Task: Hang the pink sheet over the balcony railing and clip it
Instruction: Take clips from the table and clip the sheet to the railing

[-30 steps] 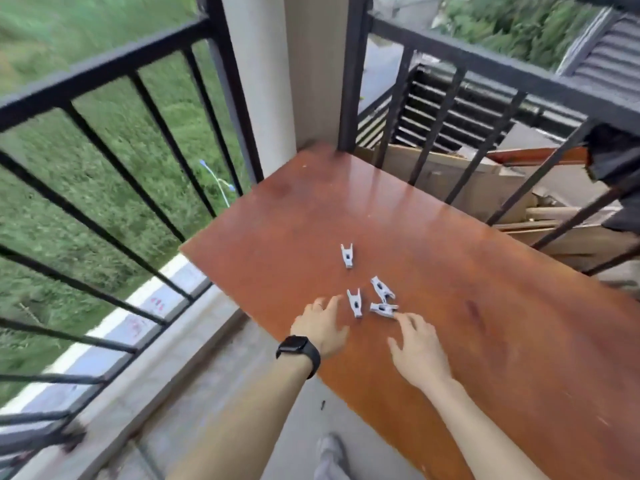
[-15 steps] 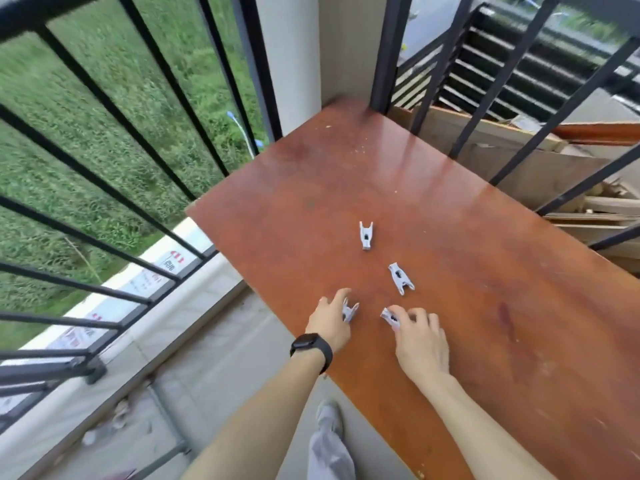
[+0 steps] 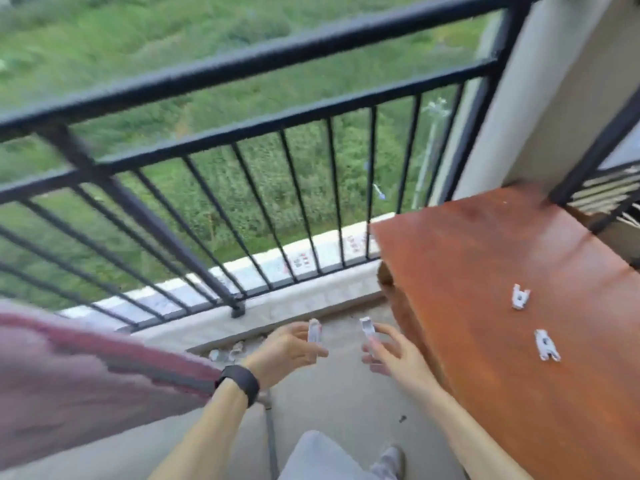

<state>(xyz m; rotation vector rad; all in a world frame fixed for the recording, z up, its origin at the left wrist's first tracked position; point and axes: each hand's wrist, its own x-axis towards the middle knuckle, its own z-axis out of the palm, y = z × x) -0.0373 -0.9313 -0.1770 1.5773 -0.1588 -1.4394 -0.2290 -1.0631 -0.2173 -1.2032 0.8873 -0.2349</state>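
Bare floor (image 3: 332, 403) lies open at frame centre, hemmed by the tabletop (image 3: 519, 341) at right, the railing (image 3: 242, 140) above, the pink sheet (image 3: 76, 375) at left.

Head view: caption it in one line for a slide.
Left hand and right hand each hold a white clip; two clips lie on the table, pink sheet nearby.

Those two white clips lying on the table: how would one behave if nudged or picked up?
Probably light: the left hand and right hand carry the held clips in just their fingers. The table clips lie flat and look angular, so one would likely slide on the glossy table, not roll.
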